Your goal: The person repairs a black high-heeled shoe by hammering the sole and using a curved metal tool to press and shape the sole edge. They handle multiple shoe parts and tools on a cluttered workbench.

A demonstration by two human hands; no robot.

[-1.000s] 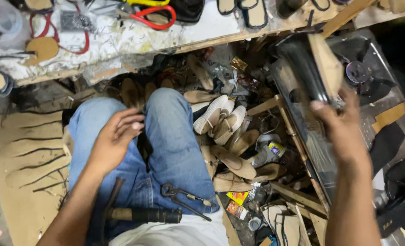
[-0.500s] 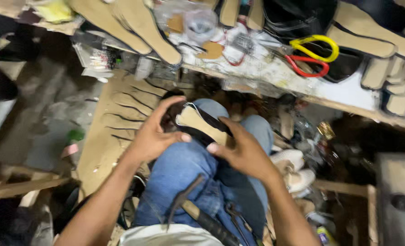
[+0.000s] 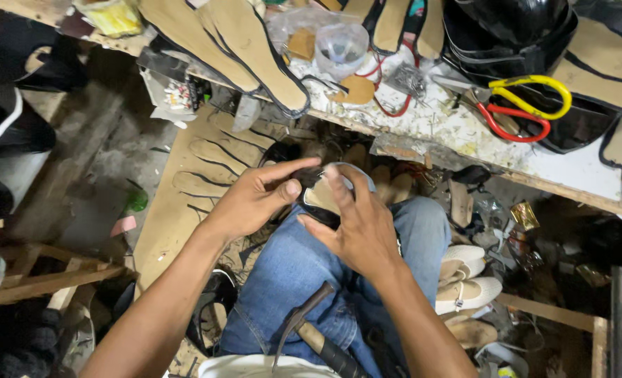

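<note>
Both my hands hold a black shoe sole with a tan insole (image 3: 320, 197) over my knee in blue jeans (image 3: 304, 273). My left hand (image 3: 255, 197) grips its left side, thumb pressed on the edge. My right hand (image 3: 356, 220) covers its right side with fingers spread over the top, hiding most of the piece. A hammer with a dark handle (image 3: 318, 329) lies across my lap, close to my body.
A paint-spattered workbench (image 3: 465, 133) spans the top with tan insoles (image 3: 234, 42), yellow and red scissors (image 3: 528, 105), a clear plastic cup (image 3: 340, 45) and black shoe uppers (image 3: 514, 35). A cardboard sheet with cut-out sole shapes (image 3: 192, 182) lies left. Pale shoes (image 3: 468, 280) lie right.
One second ago my right hand reached to a shoe piece at the far right while my left hovered. Since then both hands have come together on the sole over my knee.
</note>
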